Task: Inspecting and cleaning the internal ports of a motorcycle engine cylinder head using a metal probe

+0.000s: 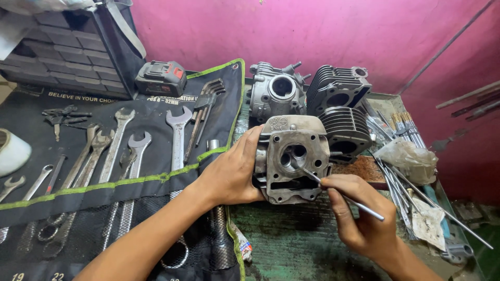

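- Head view: the left hand grips the left side of a grey cylinder head, holding it on edge at mid-bench with its open face towards the camera.
- The right hand pinches a thin metal rod like a pen; the rod's tip sits inside the round port at the head's centre.
- Risk: the head is steadied by one hand only, so a hard push on the rod could tip it back against the finned cylinders just behind.
- Risk: the rod is slender and held far from its tip; side force could make it skid out and scratch the port's edge, or bend.
- Risk: the green bench looks greasy, so the head's base may slide.
- Spanners lie on a black tool roll at left, loose rods at right, near the right wrist.
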